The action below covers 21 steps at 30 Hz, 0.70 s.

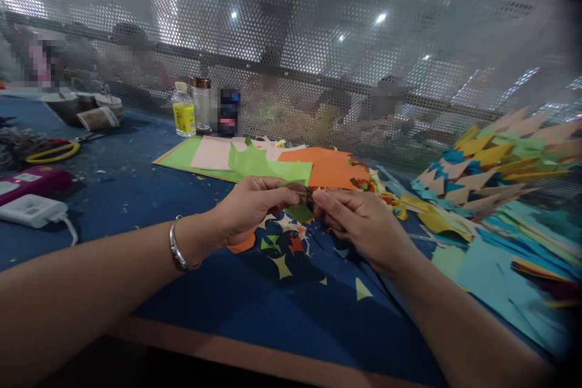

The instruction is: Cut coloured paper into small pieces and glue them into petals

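Note:
My left hand (254,206), with a silver bracelet at its wrist, pinches a small piece of green paper (297,212) between thumb and fingers. Close against it, my right hand (352,212) is closed, thumb on forefinger, at the paper's right edge. Something small and dark shows between the fingertips, too small to name. Below both hands lie paper scraps (282,265) in pale green, orange and white. An orange paper piece (242,245) is partly under my left hand. Just beyond the fingers rest a green sheet (268,163) and an orange sheet (318,163).
Paper cones (491,163) in several colours stand at the right, above blue sheets (491,279). A yellow-labelled bottle (184,112) and a clear jar (201,106) stand at the back. Left are yellow-handled scissors (54,153), a white charger (31,210) and a perforated screen (291,30) behind.

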Each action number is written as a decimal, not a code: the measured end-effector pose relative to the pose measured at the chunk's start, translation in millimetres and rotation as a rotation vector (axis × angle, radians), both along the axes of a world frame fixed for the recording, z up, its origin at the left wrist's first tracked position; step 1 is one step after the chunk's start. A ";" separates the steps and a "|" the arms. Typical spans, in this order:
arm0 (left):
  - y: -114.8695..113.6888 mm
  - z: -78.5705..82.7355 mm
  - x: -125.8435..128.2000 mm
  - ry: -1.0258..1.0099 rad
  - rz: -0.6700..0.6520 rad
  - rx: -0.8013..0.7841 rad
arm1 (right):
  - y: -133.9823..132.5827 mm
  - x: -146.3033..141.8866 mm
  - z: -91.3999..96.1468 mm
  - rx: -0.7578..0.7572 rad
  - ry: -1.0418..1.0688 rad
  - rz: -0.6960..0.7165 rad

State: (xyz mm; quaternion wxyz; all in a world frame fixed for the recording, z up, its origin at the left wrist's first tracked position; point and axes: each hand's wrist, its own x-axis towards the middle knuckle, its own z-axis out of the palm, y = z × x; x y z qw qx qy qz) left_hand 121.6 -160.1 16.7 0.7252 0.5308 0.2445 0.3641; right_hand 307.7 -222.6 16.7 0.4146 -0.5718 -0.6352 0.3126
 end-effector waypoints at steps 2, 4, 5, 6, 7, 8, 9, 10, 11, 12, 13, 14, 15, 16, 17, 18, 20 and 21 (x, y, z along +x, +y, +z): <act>-0.3 -0.4 0.1 0.004 -0.003 0.025 | 0.7 -0.1 -0.1 0.003 -0.006 0.002; -0.7 -0.5 0.2 0.018 -0.004 0.050 | 1.6 0.2 -0.7 0.010 -0.018 0.000; -0.9 -0.3 0.2 0.025 -0.002 0.063 | 2.0 0.5 -1.0 0.014 -0.024 0.002; -1.1 -0.1 0.3 0.030 0.001 0.074 | 2.3 0.9 -1.3 0.015 -0.026 0.005; -1.2 0.2 0.5 0.032 0.008 0.082 | 2.4 1.3 -1.5 0.014 -0.028 0.008; -1.4 0.4 0.6 0.032 0.014 0.089 | 2.4 1.7 -1.7 0.015 -0.028 0.011; -1.5 0.6 0.8 0.032 0.018 0.097 | 2.3 2.1 -1.8 0.016 -0.032 0.015; -1.5 0.6 0.9 0.032 0.021 0.107 | 2.0 2.4 -1.8 0.019 -0.040 0.019; -1.4 0.4 1.0 0.034 0.020 0.124 | 1.8 2.7 -1.8 0.024 -0.052 0.022; -1.3 0.2 0.9 0.038 0.016 0.148 | 1.7 3.0 -1.7 0.031 -0.065 0.024; -1.0 -0.1 0.7 0.045 0.011 0.176 | 1.6 3.1 -1.6 0.039 -0.080 0.026; -0.7 -0.4 0.4 0.055 0.005 0.203 | 1.6 3.1 -1.4 0.045 -0.093 0.028; -0.4 -0.6 0.0 0.068 0.001 0.228 | 1.7 3.0 -1.1 0.049 -0.104 0.032; -0.2 -0.6 -0.5 0.082 -0.001 0.249 | 1.8 2.7 -0.7 0.052 -0.113 0.038; 0.0 -0.4 -1.0 0.098 0.001 0.269 | 1.8 2.3 -0.1 0.056 -0.121 0.045; 0.0 0.0 -1.5 0.115 0.006 0.286 | 1.8 1.8 0.6 0.059 -0.129 0.052; -0.1 1.1 -2.3 0.146 0.018 0.320 | 1.6 0.5 2.4 0.066 -0.143 0.064; -0.2 1.7 -2.5 0.161 0.026 0.334 | 1.3 -0.1 3.3 0.069 -0.149 0.066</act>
